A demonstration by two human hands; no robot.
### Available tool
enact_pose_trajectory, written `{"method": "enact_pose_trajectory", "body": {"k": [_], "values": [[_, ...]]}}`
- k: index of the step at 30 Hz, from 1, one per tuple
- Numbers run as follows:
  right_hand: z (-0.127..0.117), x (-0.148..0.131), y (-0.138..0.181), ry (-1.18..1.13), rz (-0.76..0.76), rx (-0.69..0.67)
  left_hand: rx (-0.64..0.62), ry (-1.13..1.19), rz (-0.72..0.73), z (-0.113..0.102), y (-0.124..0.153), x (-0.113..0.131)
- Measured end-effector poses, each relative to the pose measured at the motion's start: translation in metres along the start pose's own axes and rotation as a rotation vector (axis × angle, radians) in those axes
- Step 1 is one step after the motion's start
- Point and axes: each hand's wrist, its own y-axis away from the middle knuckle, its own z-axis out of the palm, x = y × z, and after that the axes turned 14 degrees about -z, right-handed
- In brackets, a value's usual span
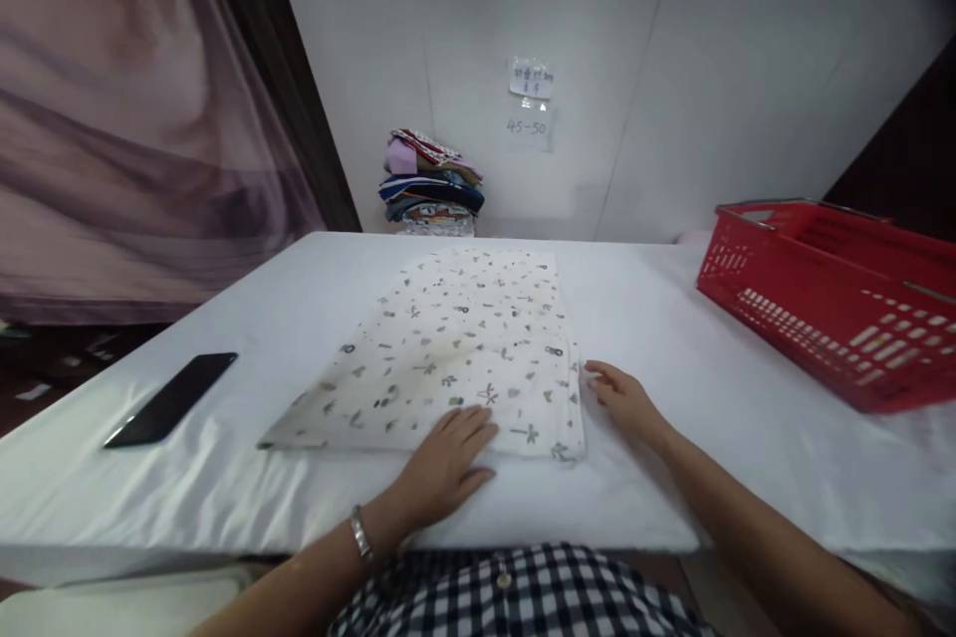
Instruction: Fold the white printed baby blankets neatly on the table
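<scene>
A folded white cloth with small printed shapes [455,338] lies flat on the white table [672,338] in front of me. My left hand [446,463] rests palm down on the cloth's near edge, fingers stretched out flat. A bracelet sits on that wrist. At the cloth's right edge near the corner, my right hand [623,398] touches the fabric with its fingers slightly curled and holds nothing.
A black phone [173,398] lies on the table at the left. A red plastic basket [836,294] stands at the right. A stack of folded clothes [431,184] sits at the far edge against the white wall. A mauve curtain hangs at the left.
</scene>
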Motion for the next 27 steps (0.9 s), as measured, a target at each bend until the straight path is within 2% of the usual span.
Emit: {"method": "enact_pose_trajectory", "body": {"k": [4,8,13,17,22,27], "values": [[0.005,-0.026,0.053,-0.090,0.025,-0.012,0.096,-0.028,-0.025,0.001,0.003,-0.012],[0.014,-0.044,0.081,-0.036,-0.050,-0.064,0.147,-0.031,-0.036,-0.002,0.005,-0.022],[0.021,-0.047,0.085,0.165,-0.116,-0.133,0.174,-0.082,-0.095,-0.012,0.014,-0.039],[0.024,-0.050,0.081,0.314,-0.257,-0.147,0.216,-0.122,-0.187,-0.020,0.027,-0.062],[0.028,-0.051,0.079,0.262,-0.319,-0.050,0.258,-0.250,-0.340,-0.031,0.048,-0.105],[0.027,-0.047,0.084,0.285,-0.291,-0.137,0.261,-0.356,-0.604,-0.053,0.071,-0.148]]}}
